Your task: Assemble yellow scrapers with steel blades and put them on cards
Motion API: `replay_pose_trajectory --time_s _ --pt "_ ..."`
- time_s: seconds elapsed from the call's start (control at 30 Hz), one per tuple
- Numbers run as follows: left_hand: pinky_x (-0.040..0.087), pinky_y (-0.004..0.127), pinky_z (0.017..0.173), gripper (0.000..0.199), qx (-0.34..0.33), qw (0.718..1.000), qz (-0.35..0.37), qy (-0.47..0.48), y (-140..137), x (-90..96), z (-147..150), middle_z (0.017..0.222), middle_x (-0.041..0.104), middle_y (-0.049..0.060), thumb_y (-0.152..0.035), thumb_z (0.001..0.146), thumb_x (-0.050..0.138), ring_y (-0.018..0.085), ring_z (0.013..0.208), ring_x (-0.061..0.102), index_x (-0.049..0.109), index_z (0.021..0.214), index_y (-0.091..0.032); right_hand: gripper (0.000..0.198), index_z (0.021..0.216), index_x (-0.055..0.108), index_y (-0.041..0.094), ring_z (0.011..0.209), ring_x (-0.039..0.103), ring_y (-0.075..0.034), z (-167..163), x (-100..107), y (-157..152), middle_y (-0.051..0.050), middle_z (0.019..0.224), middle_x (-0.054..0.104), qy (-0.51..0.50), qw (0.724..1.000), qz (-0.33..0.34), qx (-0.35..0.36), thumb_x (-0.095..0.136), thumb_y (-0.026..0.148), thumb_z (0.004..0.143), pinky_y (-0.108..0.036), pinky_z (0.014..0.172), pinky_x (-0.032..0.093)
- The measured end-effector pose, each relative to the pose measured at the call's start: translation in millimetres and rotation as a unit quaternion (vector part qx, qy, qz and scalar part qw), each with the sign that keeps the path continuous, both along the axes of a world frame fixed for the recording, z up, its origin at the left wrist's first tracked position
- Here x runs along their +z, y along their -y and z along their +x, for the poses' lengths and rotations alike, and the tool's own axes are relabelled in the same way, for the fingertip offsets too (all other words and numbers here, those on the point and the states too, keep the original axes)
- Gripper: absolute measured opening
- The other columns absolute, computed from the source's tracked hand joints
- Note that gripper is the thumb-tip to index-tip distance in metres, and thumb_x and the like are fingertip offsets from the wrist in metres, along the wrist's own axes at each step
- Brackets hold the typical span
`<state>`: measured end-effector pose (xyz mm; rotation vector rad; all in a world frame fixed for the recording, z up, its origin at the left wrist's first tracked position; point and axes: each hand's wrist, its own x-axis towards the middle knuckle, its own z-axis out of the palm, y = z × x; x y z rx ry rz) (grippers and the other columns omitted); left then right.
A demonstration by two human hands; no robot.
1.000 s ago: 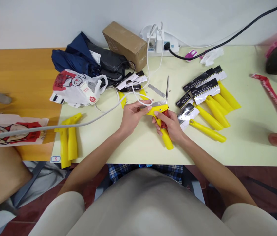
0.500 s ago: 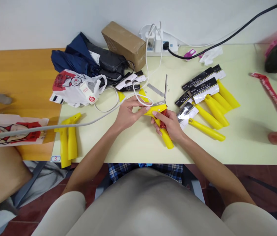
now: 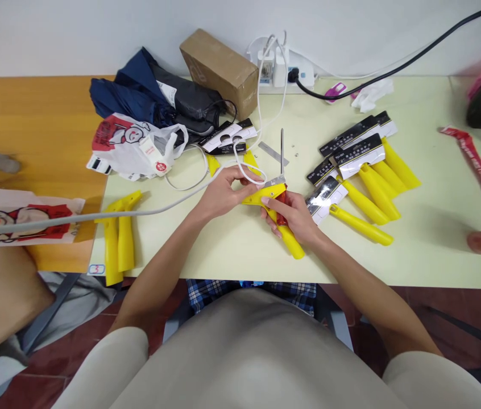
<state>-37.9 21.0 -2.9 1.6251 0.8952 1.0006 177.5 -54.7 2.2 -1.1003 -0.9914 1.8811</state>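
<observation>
My left hand is closed on the head end of a yellow plastic scraper, with fingers and thumb pinching it near a metal strip. My right hand is wrapped around a red-handled tool, pressed against the scraper, its thumb on the yellow head. The scraper's yellow handle sticks out below this hand. A thin metal piece rises from the same spot; which part it belongs to I cannot tell. On the table just beyond lie a flat metal blade and several tiny screws.
Carded yellow scrapers lie at right. Bare yellow pieces rest by the left table edge. A white cable crosses near my left hand. Behind are a plastic bag, a dark umbrella, a cardboard box and a power strip.
The upright metal piece has swung slightly and appears thinner. Both hands keep their grip almost in place. The whole view has shifted a little.
</observation>
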Motion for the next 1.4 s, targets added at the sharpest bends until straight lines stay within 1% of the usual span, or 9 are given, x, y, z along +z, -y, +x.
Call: replay_pose_trajectory --time_s 0.13,0.23,0.4,0.5,0.63,0.77,0.97,1.33,1.4 --pt "0.06 0.037 0.094 0.027 -0.065 0.998 -0.012 -0.02 -8 -0.6 -14 0.113 0.087 0.008 -0.052 0.096 0.091 0.024 0.103 0.079 0.093 0.113 -0.031 0.047 0.09 0.069 0.014 0.045 0.053 -0.012 -1 0 0 -0.005 0.07 0.067 -0.003 1.0 -0.001 0.004 0.085 0.057 0.097 -0.025 0.039 0.045" --pt "0.06 0.037 0.098 0.029 -0.067 0.997 -0.02 -0.038 -11 -0.7 -21 0.118 0.087 0.009 -0.053 0.095 0.092 0.026 0.109 0.079 0.093 0.115 -0.032 0.046 0.092 0.069 0.015 0.048 0.054 -0.011 -1 0 0 -0.007 0.077 0.07 -0.006 1.0 -0.002 -0.004 0.086 0.057 0.097 -0.025 0.039 0.045" --pt "0.06 0.036 0.094 0.033 -0.068 0.997 -0.004 -0.042 -9 4.3 -18 0.118 0.087 0.009 -0.056 0.095 0.092 0.024 0.104 0.078 0.093 0.117 -0.031 0.047 0.089 0.071 0.014 0.047 0.053 -0.012 1 0 -2 -0.006 0.071 0.067 -0.005 1.0 -0.001 -0.004 0.085 0.058 0.098 -0.025 0.038 0.045" --pt "0.059 0.034 0.09 0.044 -0.08 0.995 0.022 -0.062 -6 10.5 -13 0.12 0.086 0.01 -0.058 0.086 0.099 0.023 0.101 0.075 0.092 0.12 -0.03 0.048 0.087 0.072 0.013 0.045 0.053 -0.012 3 -1 -2 -0.005 0.066 0.065 -0.002 1.0 -0.003 -0.008 0.084 0.058 0.099 -0.025 0.038 0.044" --pt "0.059 0.037 0.093 0.048 -0.047 0.996 0.033 -0.075 -2 13.3 -9 0.112 0.085 0.01 -0.062 0.084 0.1 0.021 0.093 0.073 0.093 0.117 -0.028 0.047 0.089 0.072 0.012 0.046 0.055 -0.012 3 -2 -4 -0.006 0.071 0.068 -0.005 1.0 -0.006 -0.023 0.087 0.057 0.097 -0.025 0.038 0.045" --pt "0.06 0.041 0.104 0.04 -0.013 0.998 0.042 -0.053 0 9.2 -5 0.107 0.087 0.009 -0.063 0.088 0.097 0.024 0.104 0.078 0.094 0.108 -0.028 0.049 0.091 0.07 0.012 0.045 0.055 -0.012 2 -1 -5 -0.006 0.076 0.069 -0.014 0.999 -0.009 -0.037 0.088 0.058 0.095 -0.025 0.037 0.045" --pt "0.061 0.04 0.106 0.043 0.038 0.998 0.037 -0.032 4 0.0 5 0.114 0.087 0.011 -0.063 0.088 0.096 0.025 0.108 0.079 0.093 0.109 -0.026 0.048 0.102 0.068 0.015 0.051 0.056 -0.012 2 -4 -7 -0.006 0.089 0.072 -0.028 0.998 -0.009 -0.059 0.088 0.058 0.096 -0.026 0.037 0.047" --pt "0.062 0.037 0.101 0.04 0.035 0.998 0.033 0.028 4 -7.6 10 0.111 0.087 0.009 -0.059 0.084 0.101 0.024 0.105 0.081 0.094 0.106 -0.027 0.052 0.104 0.066 0.015 0.051 0.056 -0.011 0 -4 -7 -0.007 0.091 0.073 -0.032 0.998 -0.01 -0.056 0.084 0.064 0.098 -0.026 0.036 0.046" --pt "0.061 0.036 0.101 0.036 0.027 0.999 0.035 0.029 4 -7.4 9 0.114 0.087 0.009 -0.055 0.088 0.098 0.023 0.107 0.08 0.094 0.109 -0.027 0.053 0.104 0.066 0.015 0.05 0.056 -0.011 0 -4 -7 -0.007 0.091 0.073 -0.033 0.998 -0.012 -0.057 0.085 0.064 0.097 -0.026 0.036 0.046"
